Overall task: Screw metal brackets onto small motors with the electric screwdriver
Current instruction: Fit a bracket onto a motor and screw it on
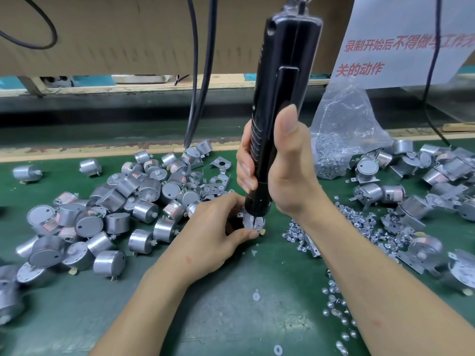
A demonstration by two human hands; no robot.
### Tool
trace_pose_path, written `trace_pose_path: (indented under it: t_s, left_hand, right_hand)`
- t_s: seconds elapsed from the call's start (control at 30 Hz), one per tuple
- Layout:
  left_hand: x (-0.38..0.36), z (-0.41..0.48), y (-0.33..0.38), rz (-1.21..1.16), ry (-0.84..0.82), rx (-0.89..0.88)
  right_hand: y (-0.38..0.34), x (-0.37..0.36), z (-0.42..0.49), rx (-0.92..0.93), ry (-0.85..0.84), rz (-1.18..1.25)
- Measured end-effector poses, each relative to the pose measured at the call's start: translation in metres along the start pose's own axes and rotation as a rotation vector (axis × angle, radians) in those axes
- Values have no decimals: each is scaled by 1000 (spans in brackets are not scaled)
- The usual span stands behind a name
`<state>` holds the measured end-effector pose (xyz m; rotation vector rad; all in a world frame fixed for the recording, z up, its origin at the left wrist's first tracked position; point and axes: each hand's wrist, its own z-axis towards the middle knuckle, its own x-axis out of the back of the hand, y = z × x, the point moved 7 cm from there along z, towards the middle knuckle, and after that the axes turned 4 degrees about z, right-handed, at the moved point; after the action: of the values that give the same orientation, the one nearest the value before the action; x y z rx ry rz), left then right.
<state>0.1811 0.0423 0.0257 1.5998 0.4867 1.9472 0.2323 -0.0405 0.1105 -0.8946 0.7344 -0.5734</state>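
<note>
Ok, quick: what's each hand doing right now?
Left hand: holds the motor with bracket steady on the table.
Right hand: grips the screwdriver, bit down on it.

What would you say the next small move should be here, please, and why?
Probably press the electric screwdriver straight down and drive the screw. Its bit stands upright on the bracket, which the left hand holds on the table, and the right hand grips the tool's body.
</note>
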Motion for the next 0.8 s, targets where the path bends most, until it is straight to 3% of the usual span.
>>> trace_pose_path:
  t_s: [0.8]
  left_hand:
    - [-3, -2, 7, 52, 78, -133]
  right_hand:
    - [2, -6, -4, 15, -22, -119]
